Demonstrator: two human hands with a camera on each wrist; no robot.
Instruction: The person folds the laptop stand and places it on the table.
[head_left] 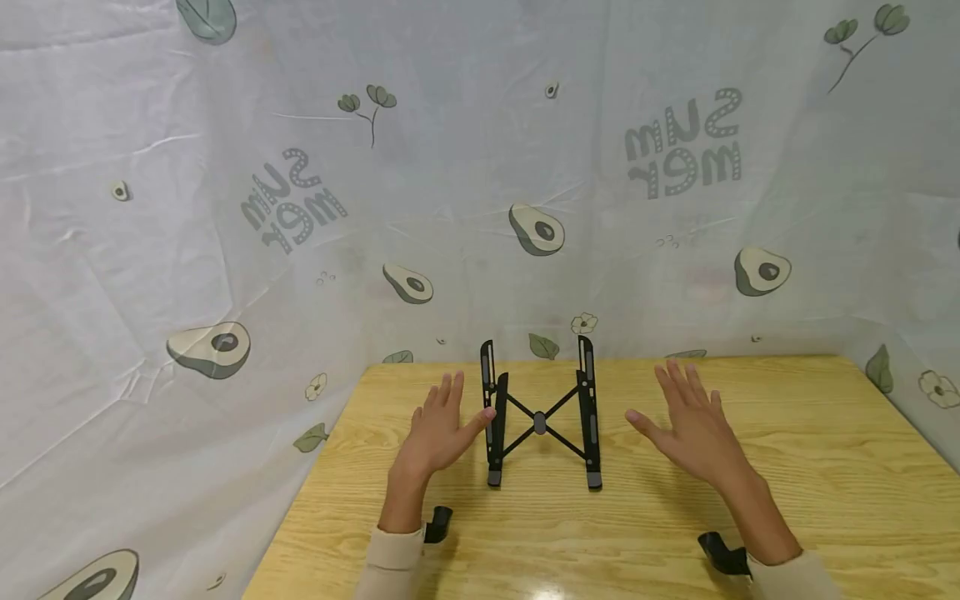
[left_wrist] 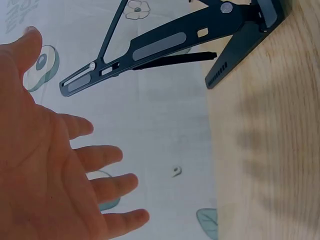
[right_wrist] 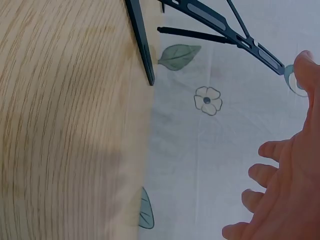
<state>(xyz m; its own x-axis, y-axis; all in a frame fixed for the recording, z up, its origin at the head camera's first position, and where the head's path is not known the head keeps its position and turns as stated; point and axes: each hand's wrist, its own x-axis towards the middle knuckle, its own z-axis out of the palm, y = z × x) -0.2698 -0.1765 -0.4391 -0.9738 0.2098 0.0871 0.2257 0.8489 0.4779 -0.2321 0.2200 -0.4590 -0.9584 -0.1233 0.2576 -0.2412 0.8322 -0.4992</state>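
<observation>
The pale wooden table with a light grain [head_left: 787, 467] carries the work, backed by a white cloth printed with avocados and leaves [head_left: 225, 250]; on it, near the far edge and about midway across, stands the black folding metal laptop stand with crossed struts [head_left: 540, 417], its two side rails raised and spread apart, feet on the wood; judged from this, the stand looks already unfolded and set up, and nothing is in either hand, so whatever handling remains has not yet taken hold of it.

The right hand [head_left: 693, 429] hovers to the right of the stand, clear of the right rail, palm down, fingers straight and fanned, gripping nothing; the right wrist view shows the same spread fingers with cloth behind them.

The left hand [head_left: 438, 429] sits just beside the left rail, fingers straight and relaxed, holding nothing; its thumb tip reaches the rail, touching or nearly so, which I cannot tell.
</observation>
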